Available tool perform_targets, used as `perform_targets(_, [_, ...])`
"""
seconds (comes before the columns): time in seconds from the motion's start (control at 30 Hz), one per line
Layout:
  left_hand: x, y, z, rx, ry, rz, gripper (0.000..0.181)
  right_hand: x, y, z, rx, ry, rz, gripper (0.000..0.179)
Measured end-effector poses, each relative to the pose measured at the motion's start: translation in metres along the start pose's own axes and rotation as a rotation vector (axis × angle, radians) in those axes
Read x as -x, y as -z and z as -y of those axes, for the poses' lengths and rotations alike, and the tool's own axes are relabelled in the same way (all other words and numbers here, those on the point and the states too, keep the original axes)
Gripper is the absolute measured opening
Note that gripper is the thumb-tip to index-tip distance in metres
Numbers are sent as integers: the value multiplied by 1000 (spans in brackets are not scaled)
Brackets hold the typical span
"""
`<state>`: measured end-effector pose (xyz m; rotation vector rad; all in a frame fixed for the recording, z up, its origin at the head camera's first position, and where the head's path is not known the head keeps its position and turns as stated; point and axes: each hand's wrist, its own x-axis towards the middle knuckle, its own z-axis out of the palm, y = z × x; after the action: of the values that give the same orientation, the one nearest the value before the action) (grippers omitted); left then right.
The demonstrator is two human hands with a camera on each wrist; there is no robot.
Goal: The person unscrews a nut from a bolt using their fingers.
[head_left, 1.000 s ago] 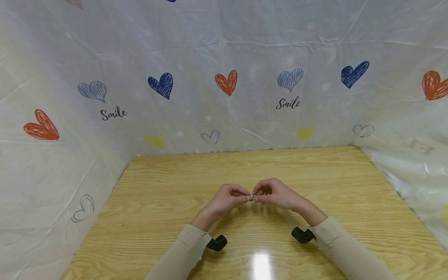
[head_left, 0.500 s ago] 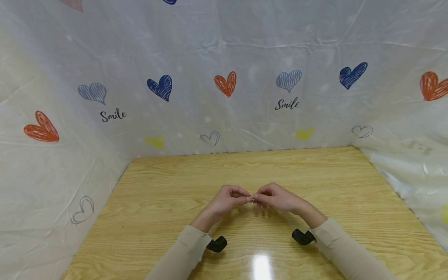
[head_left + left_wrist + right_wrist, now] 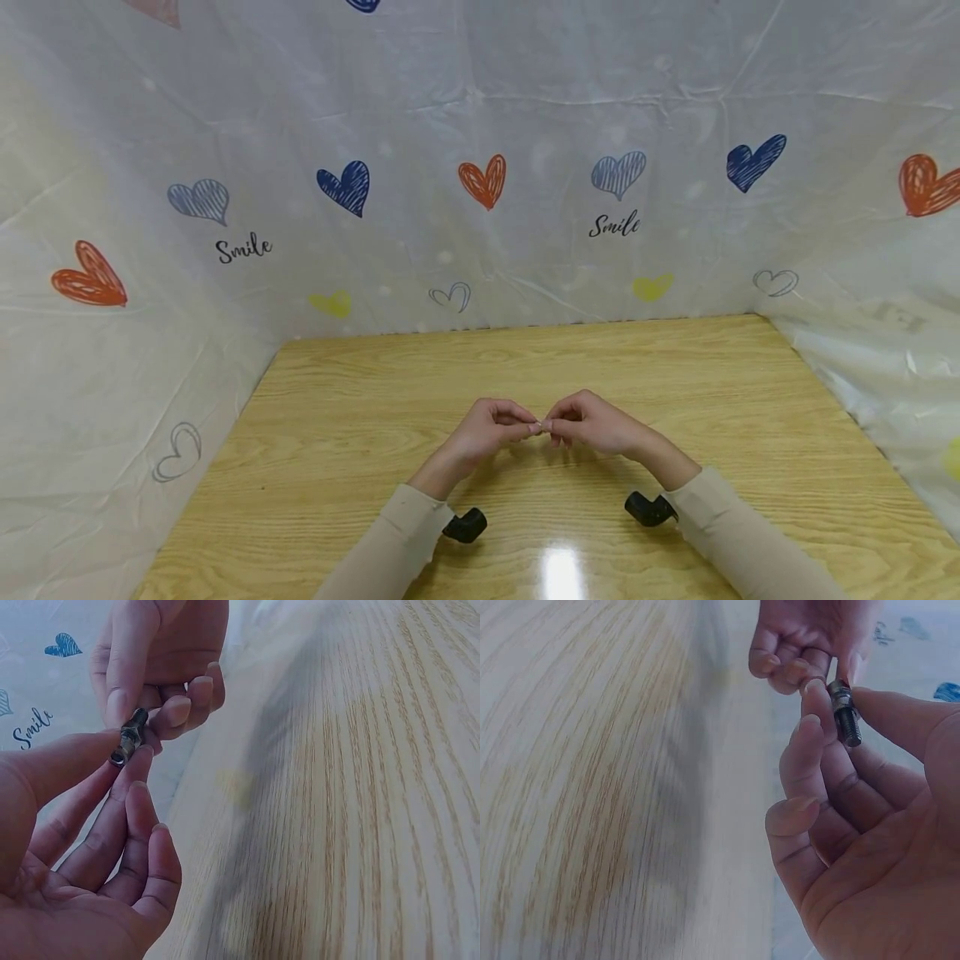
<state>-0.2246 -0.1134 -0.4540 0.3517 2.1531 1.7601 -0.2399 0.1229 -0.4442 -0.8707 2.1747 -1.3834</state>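
Between the fingertips of both hands is a small metal bolt [image 3: 137,722], its dark threaded end pointing toward the right hand. A nut [image 3: 130,738] sits round it, with a shiny round end beyond, on the left hand's side. The left hand [image 3: 480,429] pinches that shiny end between thumb and fingertips. From the other side, the right hand [image 3: 594,427] pinches the bolt near the nut with thumb and forefinger. In the right wrist view the threads [image 3: 850,731] show beside the right thumb, while the fingers cover part of the bolt. The hands meet above the table.
A wood-grain table [image 3: 360,400] lies under the hands. White sheeting [image 3: 405,242] printed with hearts hangs behind it and along both sides. Black wrist-worn pieces [image 3: 467,525] stick out from both beige sleeves.
The right fingers, spread higher around the bolt one second ago, have come down and drawn together on it. The left hand keeps its pinch in nearly the same place.
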Motion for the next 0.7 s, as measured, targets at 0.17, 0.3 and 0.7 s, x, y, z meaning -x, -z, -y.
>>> perform_targets(0.17, [0, 1, 1, 2, 1, 9, 17, 0, 0, 2, -16, 0, -20, 23])
perform_targets(0.3, [0, 1, 1, -7, -6, 2, 17, 0, 0, 1, -45, 3, -25, 17])
perform_targets(0.7, [2, 1, 0, -6, 0, -5, 18, 2, 0, 2, 3, -24, 1, 33])
